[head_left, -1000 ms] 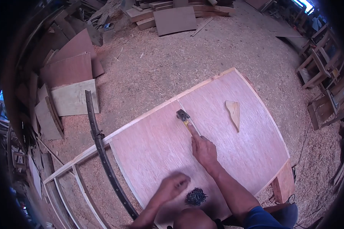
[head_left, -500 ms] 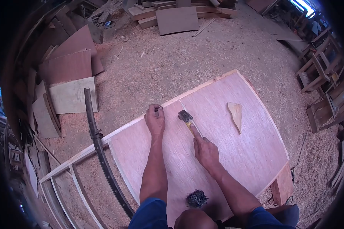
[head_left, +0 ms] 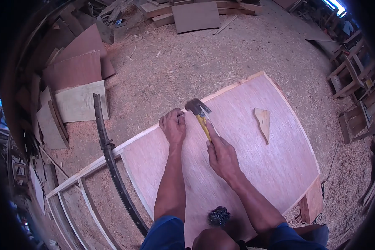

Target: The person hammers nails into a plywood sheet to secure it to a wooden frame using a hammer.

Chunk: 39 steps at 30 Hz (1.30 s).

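Observation:
My right hand (head_left: 223, 157) grips a hammer (head_left: 203, 121) with a yellow handle and a dark claw head. The hammer head is by the far wooden edge strip (head_left: 233, 86), just right of my left hand. At that strip, my left hand (head_left: 173, 126) is closed, thumb and fingers pinched around a small dark nail (head_left: 181, 114), mostly hidden by the fingers. Under both arms lies a pale plywood panel (head_left: 241, 166) on a wooden frame. A pile of dark nails (head_left: 219, 216) rests on the panel close to my body.
A curved wood offcut (head_left: 262, 124) lies on the panel's right side. A dark metal clamp bar (head_left: 108, 154) crosses the frame at left, beside open ribs (head_left: 91, 204). Boards (head_left: 77, 73) stand at the left. Wooden frames (head_left: 348, 77) are at the right. Shavings cover the floor (head_left: 166, 62).
The hammer has moved up and toward the left hand, its head now at the edge strip. My left hand has shifted slightly right along the strip, still pinched.

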Available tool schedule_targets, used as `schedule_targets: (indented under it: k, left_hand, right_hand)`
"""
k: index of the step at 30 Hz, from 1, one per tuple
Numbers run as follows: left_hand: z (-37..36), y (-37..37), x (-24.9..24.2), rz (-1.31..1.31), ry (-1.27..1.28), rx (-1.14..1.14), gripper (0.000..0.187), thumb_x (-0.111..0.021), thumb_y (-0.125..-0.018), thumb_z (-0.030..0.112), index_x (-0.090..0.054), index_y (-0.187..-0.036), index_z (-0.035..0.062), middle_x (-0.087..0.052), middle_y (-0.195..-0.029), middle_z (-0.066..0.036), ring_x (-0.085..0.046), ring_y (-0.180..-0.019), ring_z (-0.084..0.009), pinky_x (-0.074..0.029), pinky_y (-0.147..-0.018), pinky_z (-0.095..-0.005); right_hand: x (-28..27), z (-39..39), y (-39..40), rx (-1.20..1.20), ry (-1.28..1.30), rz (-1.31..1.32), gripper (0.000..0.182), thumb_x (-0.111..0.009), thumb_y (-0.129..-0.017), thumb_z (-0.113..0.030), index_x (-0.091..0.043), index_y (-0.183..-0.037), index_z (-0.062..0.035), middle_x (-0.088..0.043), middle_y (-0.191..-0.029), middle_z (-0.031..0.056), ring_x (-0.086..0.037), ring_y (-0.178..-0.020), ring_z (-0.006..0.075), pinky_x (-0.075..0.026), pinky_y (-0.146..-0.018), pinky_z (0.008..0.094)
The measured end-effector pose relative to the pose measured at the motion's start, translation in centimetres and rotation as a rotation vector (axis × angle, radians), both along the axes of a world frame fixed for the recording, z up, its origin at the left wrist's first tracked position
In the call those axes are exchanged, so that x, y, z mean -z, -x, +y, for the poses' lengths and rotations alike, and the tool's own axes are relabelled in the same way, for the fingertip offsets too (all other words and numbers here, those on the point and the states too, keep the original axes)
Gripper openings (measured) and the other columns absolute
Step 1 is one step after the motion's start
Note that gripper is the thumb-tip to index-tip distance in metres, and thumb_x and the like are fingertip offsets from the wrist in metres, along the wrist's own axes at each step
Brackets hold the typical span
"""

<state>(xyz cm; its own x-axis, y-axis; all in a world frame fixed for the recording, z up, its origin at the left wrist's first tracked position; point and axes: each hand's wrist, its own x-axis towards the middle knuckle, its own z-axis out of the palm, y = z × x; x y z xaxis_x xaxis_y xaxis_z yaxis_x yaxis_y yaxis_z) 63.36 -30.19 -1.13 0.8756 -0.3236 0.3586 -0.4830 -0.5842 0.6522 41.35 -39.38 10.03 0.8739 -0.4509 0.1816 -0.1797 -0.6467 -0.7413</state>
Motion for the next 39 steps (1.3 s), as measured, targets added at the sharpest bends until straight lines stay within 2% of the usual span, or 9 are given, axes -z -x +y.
schedule_targets:
  k: [10,12,16,18,20,30,33,36,39]
  left_hand:
    - [-0.1,0.0,-0.3,-0.010,0.002,-0.023,0.022,-0.072,-0.098,0.015,-0.078,-0.119,0.0130,-0.080,-0.122,-0.006,-0.068,-0.125,-0.0262,-0.035,-0.123,-0.0485]
    - [0.2,-0.1,0.4,-0.006,0.021,-0.020,0.023,-0.070,-0.099,0.014,-0.077,-0.120,0.0116,-0.079,-0.124,-0.008,-0.068,-0.124,-0.0266,-0.036,-0.123,-0.0501]
    - [-1.1,0.4,0.5,-0.181,-0.021,-0.271,0.023,-0.066,-0.101,0.012,-0.076,-0.120,0.0058,-0.076,-0.129,-0.015,-0.066,-0.128,-0.0326,-0.036,-0.123,-0.0548]
    - [-1.7,1.0,0.2,-0.407,-0.185,-0.512,0.023,-0.061,-0.105,0.012,-0.077,-0.121,0.0050,-0.075,-0.129,-0.018,-0.066,-0.128,-0.0365,-0.037,-0.122,-0.0550]
    - [-1.2,1.5,0.0,-0.189,-0.312,-0.386,0.022,-0.059,-0.107,0.015,-0.076,-0.116,0.0057,-0.074,-0.123,-0.018,-0.065,-0.125,-0.0384,-0.039,-0.120,-0.0555]
    - [2.6,-1.7,-2.4,0.006,-0.456,0.022,0.041,-0.053,-0.115,0.036,-0.077,-0.110,0.0037,-0.076,-0.110,-0.018,-0.069,-0.114,-0.0380,-0.046,-0.109,-0.0539]
    - [2.6,-2.1,0.7,-0.127,-0.369,-0.126,0.046,-0.051,-0.116,0.039,-0.079,-0.114,0.0034,-0.076,-0.114,-0.020,-0.069,-0.113,-0.0391,-0.047,-0.108,-0.0555]
    - [2.3,-2.6,0.9,-0.194,-0.443,-0.268,0.052,-0.052,-0.115,0.044,-0.083,-0.106,0.0024,-0.080,-0.106,-0.020,-0.074,-0.103,-0.0367,-0.051,-0.101,-0.0531]
    - [2.1,-2.4,-4.0,0.163,-0.555,-0.204,0.062,-0.047,-0.116,0.047,-0.086,-0.102,0.0018,-0.083,-0.101,-0.023,-0.078,-0.098,-0.0387,-0.052,-0.101,-0.0545]
  right_hand:
    - [1.5,-0.6,-3.9,-0.033,0.127,0.238,0.083,-0.064,-0.109,-0.009,-0.028,-0.181,-0.0275,-0.070,-0.089,0.0213,-0.074,-0.076,0.0428,-0.061,-0.071,0.0580]
    - [0.2,-0.3,-3.1,-0.026,0.083,0.034,0.081,-0.064,-0.110,-0.012,-0.028,-0.180,-0.0290,-0.070,-0.089,0.0214,-0.075,-0.077,0.0426,-0.061,-0.070,0.0577]
    - [-1.9,1.2,-1.1,0.054,0.074,-0.256,0.079,-0.063,-0.111,-0.017,-0.029,-0.180,-0.0312,-0.071,-0.089,0.0218,-0.074,-0.076,0.0436,-0.060,-0.070,0.0582]
    - [0.5,0.8,-2.0,0.024,0.134,-0.059,0.078,-0.063,-0.111,-0.016,-0.030,-0.180,-0.0313,-0.072,-0.090,0.0220,-0.074,-0.075,0.0445,-0.059,-0.070,0.0590]
    - [4.4,-0.5,-4.0,-0.020,0.210,0.241,0.078,-0.063,-0.111,-0.017,-0.030,-0.180,-0.0322,-0.072,-0.090,0.0228,-0.074,-0.073,0.0450,-0.058,-0.070,0.0597]
    - [-1.5,1.1,-1.0,0.092,0.014,-0.307,0.073,-0.063,-0.111,-0.009,-0.037,-0.177,-0.0240,-0.073,-0.091,0.0231,-0.074,-0.078,0.0437,-0.060,-0.075,0.0570]
    - [3.1,-0.5,-4.0,-0.051,0.151,0.274,0.072,-0.063,-0.111,-0.012,-0.038,-0.177,-0.0256,-0.074,-0.091,0.0240,-0.075,-0.081,0.0445,-0.059,-0.076,0.0595]
    - [0.7,-1.8,-6.4,-0.058,0.117,0.086,0.073,-0.064,-0.110,-0.014,-0.038,-0.177,-0.0266,-0.074,-0.091,0.0252,-0.076,-0.082,0.0443,-0.058,-0.076,0.0602]
    - [-3.6,0.5,-3.6,0.007,0.007,-0.155,0.073,-0.065,-0.110,-0.014,-0.038,-0.176,-0.0263,-0.073,-0.092,0.0247,-0.075,-0.082,0.0434,-0.058,-0.076,0.0594]
